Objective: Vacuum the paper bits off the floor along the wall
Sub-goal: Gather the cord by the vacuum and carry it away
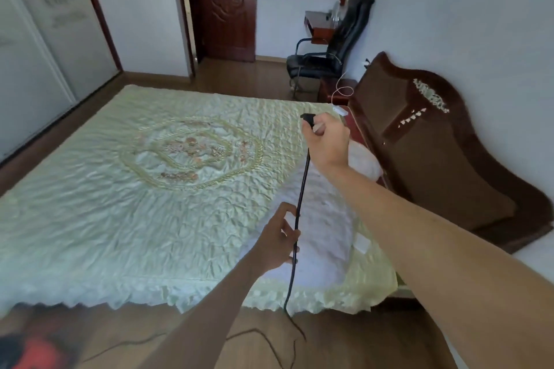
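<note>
Right hand [328, 141] fingers clamped on black plug [306, 118] | left hand [278, 238] fingers curled round cord [302, 189] | over bed [90, 219]

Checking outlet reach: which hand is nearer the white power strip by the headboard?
Right. The right hand, gripping the black plug, is just below-left of the white power strip; the left hand holds the black cord much lower.

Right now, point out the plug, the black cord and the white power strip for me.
plug [306, 118], head view, on its black body above the right hand's fingers.
black cord [302, 189], head view, on the taut stretch between the two hands.
white power strip [340, 110], head view, on its top face by the headboard.
</note>
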A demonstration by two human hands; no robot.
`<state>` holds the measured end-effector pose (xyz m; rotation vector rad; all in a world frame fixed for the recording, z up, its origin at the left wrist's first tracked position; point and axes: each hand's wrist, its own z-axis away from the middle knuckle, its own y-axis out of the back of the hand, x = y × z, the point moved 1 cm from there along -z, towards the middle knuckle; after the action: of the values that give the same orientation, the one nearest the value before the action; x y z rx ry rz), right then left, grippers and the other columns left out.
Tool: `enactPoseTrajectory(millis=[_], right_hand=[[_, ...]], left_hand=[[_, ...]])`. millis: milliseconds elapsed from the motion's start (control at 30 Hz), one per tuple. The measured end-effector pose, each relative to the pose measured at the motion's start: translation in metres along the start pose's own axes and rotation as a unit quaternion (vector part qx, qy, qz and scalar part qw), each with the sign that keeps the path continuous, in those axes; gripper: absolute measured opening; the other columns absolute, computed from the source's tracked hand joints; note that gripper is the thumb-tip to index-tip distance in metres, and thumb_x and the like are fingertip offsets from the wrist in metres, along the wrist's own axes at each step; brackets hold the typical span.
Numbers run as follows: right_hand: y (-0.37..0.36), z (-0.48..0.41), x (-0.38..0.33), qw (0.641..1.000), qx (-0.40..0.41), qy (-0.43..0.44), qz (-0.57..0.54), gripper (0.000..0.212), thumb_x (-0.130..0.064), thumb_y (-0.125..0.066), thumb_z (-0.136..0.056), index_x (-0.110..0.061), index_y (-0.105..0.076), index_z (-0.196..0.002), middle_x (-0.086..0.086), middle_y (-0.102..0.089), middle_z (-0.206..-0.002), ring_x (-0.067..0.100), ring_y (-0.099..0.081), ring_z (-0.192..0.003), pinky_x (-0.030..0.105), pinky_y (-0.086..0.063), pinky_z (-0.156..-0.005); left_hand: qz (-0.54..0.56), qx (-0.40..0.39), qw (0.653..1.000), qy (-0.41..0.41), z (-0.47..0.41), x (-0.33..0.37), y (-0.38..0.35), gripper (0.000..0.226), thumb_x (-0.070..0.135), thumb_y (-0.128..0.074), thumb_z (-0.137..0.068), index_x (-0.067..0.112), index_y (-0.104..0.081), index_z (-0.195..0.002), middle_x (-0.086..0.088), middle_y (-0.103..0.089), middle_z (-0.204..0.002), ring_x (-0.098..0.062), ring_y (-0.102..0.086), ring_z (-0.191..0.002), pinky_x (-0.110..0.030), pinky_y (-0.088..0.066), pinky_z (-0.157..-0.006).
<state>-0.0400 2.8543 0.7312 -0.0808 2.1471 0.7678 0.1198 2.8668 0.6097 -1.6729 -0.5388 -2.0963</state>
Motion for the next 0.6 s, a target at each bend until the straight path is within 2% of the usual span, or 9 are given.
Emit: enactPoseTrajectory(millis=[67, 167, 267, 333, 500, 600], right_hand=[[-0.041, 0.010, -0.038, 1.000, -0.020, 0.014, -0.020, 0.013, -0.023, -0.068, -0.091, -0.011, -0.067, -0.086, -0.008, -0.047, -0.049, 0.005, -0.046, -0.046, 0.014, -0.034, -0.049], [-0.102, 0.029, -0.097, 0.997, -0.051, 0.042, -0.049, 0.013, -0.023, -0.068, -0.091, -0.011, -0.069, -0.087, -0.007, -0.048, -0.049, 0.005, -0.047, -0.045, 0.025, -0.038, -0.051], [-0.160, 0.053, -0.155, 0.991, -0.087, 0.060, -0.086, 0.013, -0.025, -0.069, -0.091, -0.012, -0.070, -0.088, -0.006, -0.049, -0.049, 0.005, -0.048, -0.045, 0.024, -0.038, -0.050], [-0.196, 0.071, -0.189, 0.985, -0.114, 0.069, -0.111, 0.012, -0.025, -0.068, -0.091, -0.014, -0.068, -0.086, -0.006, -0.049, -0.048, 0.003, -0.048, -0.042, 0.015, -0.036, -0.047], [-0.274, 0.121, -0.267, 0.965, -0.187, 0.107, -0.150, 0.011, -0.025, -0.068, -0.092, -0.018, -0.066, -0.083, -0.007, -0.051, -0.049, 0.004, -0.047, -0.043, 0.010, -0.033, -0.045], [-0.314, 0.150, -0.309, 0.952, -0.224, 0.124, -0.166, 0.012, -0.024, -0.068, -0.091, -0.017, -0.066, -0.082, -0.007, -0.052, -0.050, 0.003, -0.048, -0.043, 0.010, -0.034, -0.045]], left_hand=[[0.011, 0.030, 0.999, -0.002, 0.022, -0.003, 0.042, 0.021, -0.001, -0.046, -0.100, 0.015, -0.041, -0.112, -0.003, -0.043, -0.077, -0.020, -0.055, -0.062, -0.041, -0.056, -0.060], [0.019, 0.080, 0.997, 0.000, 0.059, -0.008, 0.106, 0.020, 0.000, -0.046, -0.100, 0.017, -0.041, -0.109, -0.001, -0.043, -0.076, -0.024, -0.055, -0.067, -0.047, -0.056, -0.065], [0.007, 0.136, 0.991, 0.000, 0.099, -0.017, 0.170, 0.020, 0.001, -0.047, -0.100, 0.018, -0.041, -0.109, -0.002, -0.044, -0.077, -0.022, -0.057, -0.066, -0.050, -0.057, -0.068], [-0.001, 0.172, 0.985, 0.006, 0.125, -0.026, 0.210, 0.020, 0.001, -0.046, -0.100, 0.019, -0.041, -0.109, -0.002, -0.044, -0.077, -0.021, -0.057, -0.066, -0.053, -0.057, -0.070], [0.002, 0.268, 0.963, 0.030, 0.191, -0.049, 0.289, 0.026, 0.001, -0.045, -0.099, 0.027, -0.043, -0.103, -0.004, -0.042, -0.079, -0.018, -0.056, -0.062, -0.044, -0.056, -0.063], [0.010, 0.318, 0.947, 0.041, 0.225, -0.063, 0.326, 0.029, 0.000, -0.045, -0.099, 0.028, -0.043, -0.107, -0.005, -0.044, -0.080, -0.015, -0.056, -0.063, -0.038, -0.059, -0.059]])
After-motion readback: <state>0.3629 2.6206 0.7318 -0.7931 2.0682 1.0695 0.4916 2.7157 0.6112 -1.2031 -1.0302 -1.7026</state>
